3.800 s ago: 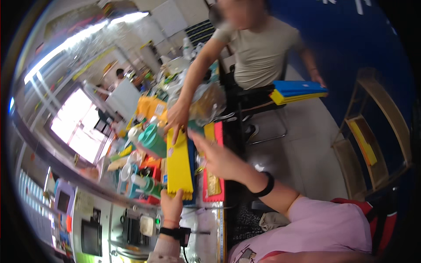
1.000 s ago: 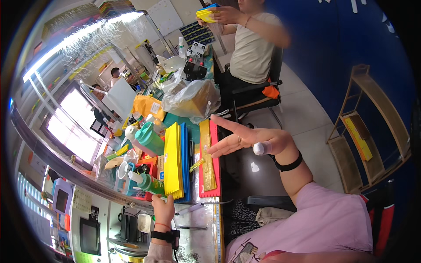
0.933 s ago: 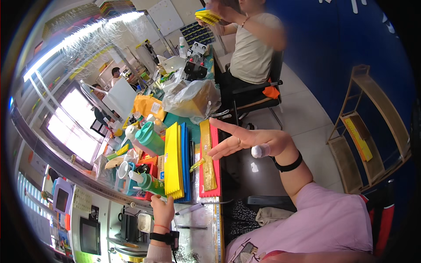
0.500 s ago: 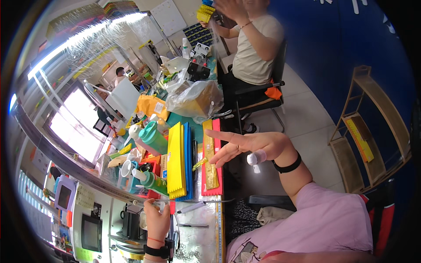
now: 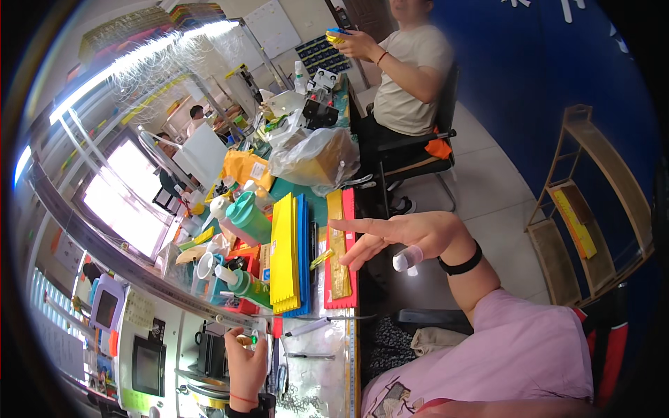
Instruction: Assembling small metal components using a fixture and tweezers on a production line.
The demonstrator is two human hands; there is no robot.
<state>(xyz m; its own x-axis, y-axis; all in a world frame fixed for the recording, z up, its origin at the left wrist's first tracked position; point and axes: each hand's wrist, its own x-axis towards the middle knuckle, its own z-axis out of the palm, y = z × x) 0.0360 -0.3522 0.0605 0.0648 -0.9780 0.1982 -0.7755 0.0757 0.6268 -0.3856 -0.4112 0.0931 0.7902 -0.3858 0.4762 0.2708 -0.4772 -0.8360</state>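
My right hand [image 5: 408,237] hovers at the table's edge, fingers stretched out and apart; a pale cap-like cover [image 5: 408,259] sits at its thumb. Closest to its fingertips are a gold strip [image 5: 337,244] and, under it, a red strip [image 5: 350,272] with a zigzag end. Lower left, my left hand [image 5: 246,366] is raised with bent fingers. Something small and green shows between thumb and fingers, too small to name. Beyond it lie a stack of yellow strips [image 5: 283,254] with zigzag ends and blue strips [image 5: 302,265] alongside.
Bottles, including a teal lidded cup [image 5: 245,212] and a green bottle [image 5: 249,287], crowd the table's far side. A plastic bag [image 5: 313,157] lies farther along. Pens and a white-handled tool [image 5: 308,327] lie nearby. A co-worker [image 5: 411,83] sits beyond, holding something blue and yellow.
My left hand has dipped slightly and turned, showing the small green thing. My right hand stays nearly in place. The co-worker's raised hand has come down to the blue and yellow thing.
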